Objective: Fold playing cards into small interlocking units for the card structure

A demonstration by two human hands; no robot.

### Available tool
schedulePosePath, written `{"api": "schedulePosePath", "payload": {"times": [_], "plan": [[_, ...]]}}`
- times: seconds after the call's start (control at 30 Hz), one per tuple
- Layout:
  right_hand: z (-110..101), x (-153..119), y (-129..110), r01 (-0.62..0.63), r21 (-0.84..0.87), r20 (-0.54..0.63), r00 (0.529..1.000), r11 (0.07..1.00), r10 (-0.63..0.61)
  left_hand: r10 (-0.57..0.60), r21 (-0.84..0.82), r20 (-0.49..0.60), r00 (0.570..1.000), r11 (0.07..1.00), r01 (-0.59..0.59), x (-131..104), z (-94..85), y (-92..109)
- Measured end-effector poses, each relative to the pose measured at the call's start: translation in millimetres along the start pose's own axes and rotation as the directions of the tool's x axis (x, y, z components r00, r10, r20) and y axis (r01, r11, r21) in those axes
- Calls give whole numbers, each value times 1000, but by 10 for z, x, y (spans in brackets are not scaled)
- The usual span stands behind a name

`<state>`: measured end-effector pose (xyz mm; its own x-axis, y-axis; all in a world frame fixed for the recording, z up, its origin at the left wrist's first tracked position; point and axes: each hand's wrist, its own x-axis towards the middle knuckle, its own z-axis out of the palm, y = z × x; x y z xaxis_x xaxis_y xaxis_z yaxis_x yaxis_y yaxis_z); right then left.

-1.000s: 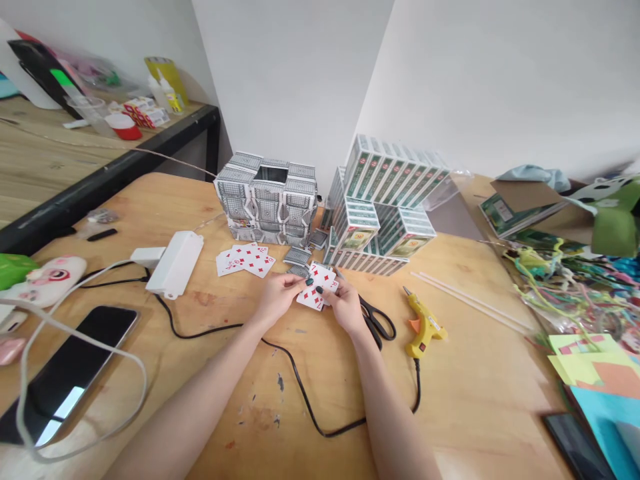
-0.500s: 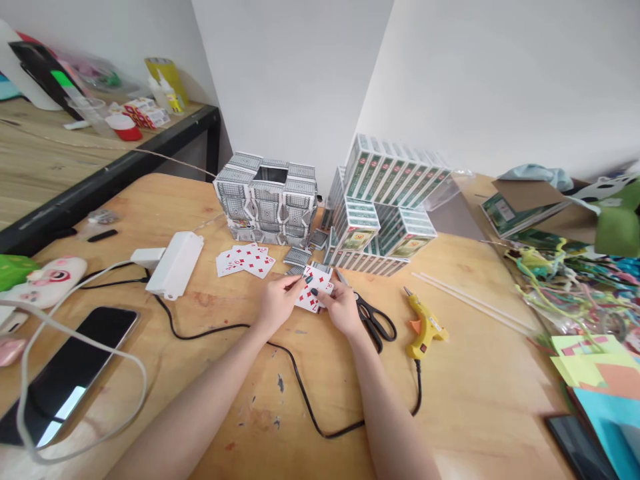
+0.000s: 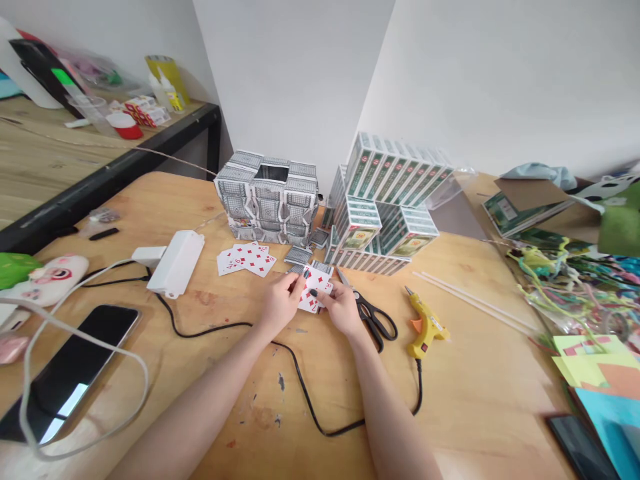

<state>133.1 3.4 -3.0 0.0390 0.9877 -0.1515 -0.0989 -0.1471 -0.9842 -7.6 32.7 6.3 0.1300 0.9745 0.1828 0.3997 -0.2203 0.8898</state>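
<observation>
Several playing cards (image 3: 311,301) with red diamonds on their faces are held between my two hands, low over the table. My left hand (image 3: 281,297) pinches the top left edge of the cards between thumb and finger. Closed on their right side is my right hand (image 3: 343,309), its thumb lying across the face. Behind them, more cards lie face down (image 3: 299,255). To the left a fan of diamond cards (image 3: 250,259) lies face up. A boxy structure built of playing cards (image 3: 270,207) stands at the back, with a square opening in its top.
Black-handled scissors (image 3: 376,320) lie beside my right wrist, then a yellow glue gun (image 3: 426,327) and white sticks (image 3: 470,301). Card boxes (image 3: 395,170) are stacked behind. A black cord (image 3: 300,380) passes under my forearms. A phone (image 3: 75,367) and white adapter (image 3: 176,265) lie left.
My left fingers have shifted slightly up along the edge of the cards. The view has moved a little; the other things stay in place.
</observation>
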Motion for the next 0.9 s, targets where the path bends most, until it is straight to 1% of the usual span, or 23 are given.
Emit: {"api": "schedulePosePath", "payload": {"times": [0.1, 0.17, 0.2, 0.27, 0.33, 0.4, 0.47, 0.6, 0.7, 0.8, 0.9], "plan": [[-4, 3, 2, 2, 33, -19, 1000, 999, -1, -99, -111, 29, 995, 989, 102, 49, 1, -48], [-14, 12, 4, 13, 62, -57, 998, 998, -10, -190, -257, 112, 975, 943, 214, 94, -19, -82], [-20, 18, 5, 24, 80, -83, 996, 997, -17, -232, -362, 177, 957, 888, 282, 116, -34, -98], [-28, 28, 7, 50, 120, -131, 991, 992, -34, -255, -517, 344, 904, 752, 409, 149, -70, -127], [-31, 35, 13, 69, 143, -156, 987, 987, -46, -237, -581, 460, 856, 649, 492, 166, -101, -151], [-27, 39, 26, 75, 143, -169, 984, 987, -51, -234, -592, 504, 832, 607, 530, 174, -116, -171], [-24, 44, 45, 77, 128, -178, 983, 989, -54, -251, -586, 508, 824, 601, 544, 178, -118, -189], [-34, 53, 83, 93, 63, -190, 979, 994, -80, -262, -548, 515, 816, 632, 548, 188, -108, -204], [-52, 57, 103, 112, 34, -184, 977, 993, -104, -248, -510, 527, 813, 673, 536, 195, -111, -199], [-66, 58, 111, 114, 49, -176, 979, 992, -104, -237, -463, 532, 813, 722, 514, 200, -117, -205], [-69, 53, 111, 109, 58, -161, 982, 992, -98, -226, -436, 536, 813, 751, 496, 203, -115, -237]]}}
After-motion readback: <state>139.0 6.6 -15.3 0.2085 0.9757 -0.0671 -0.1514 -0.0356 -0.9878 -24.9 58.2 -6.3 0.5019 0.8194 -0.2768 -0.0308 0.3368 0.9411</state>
